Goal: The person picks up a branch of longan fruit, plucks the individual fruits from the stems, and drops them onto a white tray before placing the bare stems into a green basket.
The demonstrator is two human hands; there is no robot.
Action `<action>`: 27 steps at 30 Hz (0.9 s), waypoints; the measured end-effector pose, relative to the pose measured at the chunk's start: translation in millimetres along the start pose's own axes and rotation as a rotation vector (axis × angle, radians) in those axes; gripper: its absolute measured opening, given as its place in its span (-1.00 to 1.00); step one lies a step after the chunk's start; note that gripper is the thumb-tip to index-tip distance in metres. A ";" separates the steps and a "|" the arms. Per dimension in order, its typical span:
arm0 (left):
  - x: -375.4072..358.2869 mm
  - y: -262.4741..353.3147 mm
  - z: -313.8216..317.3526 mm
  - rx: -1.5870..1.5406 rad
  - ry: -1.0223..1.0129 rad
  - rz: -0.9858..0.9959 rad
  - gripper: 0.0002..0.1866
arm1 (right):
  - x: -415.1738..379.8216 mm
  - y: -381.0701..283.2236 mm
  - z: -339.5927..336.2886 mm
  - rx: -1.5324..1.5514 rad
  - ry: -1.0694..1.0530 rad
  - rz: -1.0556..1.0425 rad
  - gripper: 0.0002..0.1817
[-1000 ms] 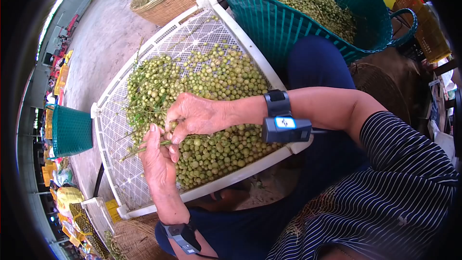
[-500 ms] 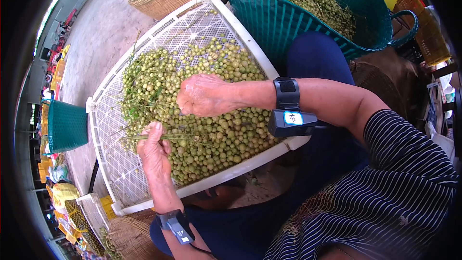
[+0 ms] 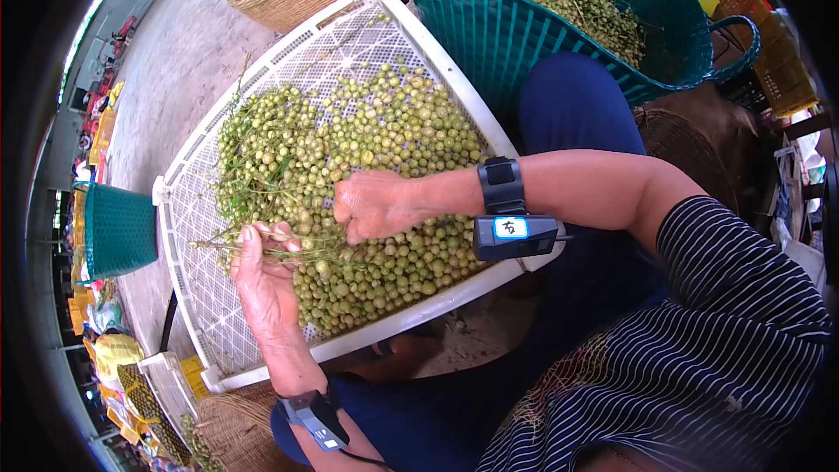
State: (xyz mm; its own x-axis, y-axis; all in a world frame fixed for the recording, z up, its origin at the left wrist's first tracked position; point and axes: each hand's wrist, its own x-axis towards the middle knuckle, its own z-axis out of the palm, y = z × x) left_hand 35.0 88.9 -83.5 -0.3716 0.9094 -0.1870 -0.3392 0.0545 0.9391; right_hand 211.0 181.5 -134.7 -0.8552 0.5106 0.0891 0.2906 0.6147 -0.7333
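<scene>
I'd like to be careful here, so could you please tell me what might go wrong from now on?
The stems sit in the fingers of the left hand, so they could slip onto the tray. The fruit is round and heaped close to the tray's near rim, so a knock from the right hand might roll some out.

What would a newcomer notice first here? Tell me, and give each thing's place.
The eye would likely land on the heap of small round green fruit in the white tray, mid-picture. At the heap's lower left, the left hand holds thin stems, with the curled right hand over the fruit to its right. At the upper right, a big teal basket holds more fruit.
</scene>
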 end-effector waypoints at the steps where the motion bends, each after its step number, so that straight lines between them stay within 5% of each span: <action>1: -0.3 1.2 -2.3 -0.012 -0.007 0.011 -0.79 | -0.1 -2.6 3.7 0.002 0.025 -0.057 -0.78; 5: 6.7 -17.5 -6.3 0.078 0.421 -0.197 -0.80 | -1.0 -9.1 20.0 0.027 0.122 -0.011 -0.81; 7: 10.7 -31.5 -19.8 0.161 0.465 -0.224 -0.85 | -9.0 -15.6 27.4 -0.097 0.121 -0.103 -0.84; 11: 10.2 -30.7 -21.0 -0.027 0.308 -0.145 -0.89 | -33.1 -32.6 34.6 -0.362 0.068 -0.373 -0.87; 15: 5.6 -5.8 -21.2 -0.142 0.204 -0.083 -0.78 | -34.6 -44.6 26.9 -0.191 -0.049 -0.182 -0.86; 17: 6.1 3.0 -25.8 -0.251 0.023 -0.076 -0.74 | -24.6 -39.1 27.1 -0.198 0.009 -0.156 -0.84; 20: -0.4 15.3 -14.1 -0.296 -0.015 -0.039 -0.73 | -12.8 -35.2 13.3 0.351 0.300 -0.204 -0.81; 27: -7.2 26.3 -0.7 -0.360 -0.139 -0.002 -0.72 | 0.6 -21.9 5.7 0.460 0.414 -0.340 -0.93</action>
State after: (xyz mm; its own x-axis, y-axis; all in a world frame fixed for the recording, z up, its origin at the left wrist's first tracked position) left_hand 28.2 83.5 -57.7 -0.2588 0.9579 -0.1245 -0.6303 -0.0698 0.7732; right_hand 201.7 164.9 -122.4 -0.6060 0.5785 0.5461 -0.2528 0.5108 -0.8217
